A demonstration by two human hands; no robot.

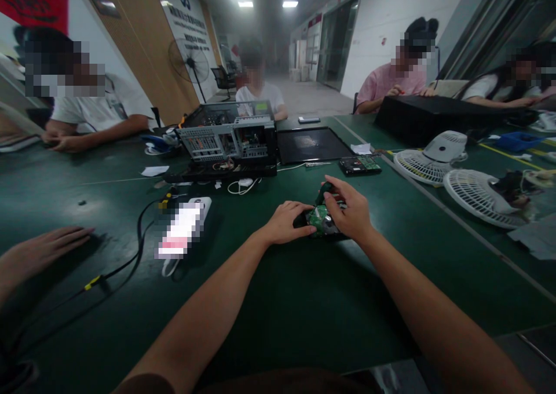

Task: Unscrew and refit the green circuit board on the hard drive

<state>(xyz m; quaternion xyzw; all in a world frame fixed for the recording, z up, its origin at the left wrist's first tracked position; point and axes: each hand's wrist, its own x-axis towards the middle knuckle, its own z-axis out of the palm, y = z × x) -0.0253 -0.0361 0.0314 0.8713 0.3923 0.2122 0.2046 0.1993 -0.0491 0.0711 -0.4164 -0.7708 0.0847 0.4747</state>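
Note:
A hard drive (320, 222) with a green circuit board lies on the green table in front of me. My left hand (287, 222) grips its left edge, fingers at the far side and thumb at the near side. Above the board, my right hand (350, 208) is closed round the dark handle of a screwdriver (323, 193), held upright and slightly tilted. Its tip is too small to make out, so contact with the board cannot be seen. My right hand hides the drive's right part.
An opened computer case (230, 136) stands beyond my hands, beside a black panel (315, 145). Another hard drive (360, 166) lies behind. White fan parts (473, 194) are at right. Left are a phone (185, 229), a black cable (139, 237) and another person's hand (47, 249). Several people sit around.

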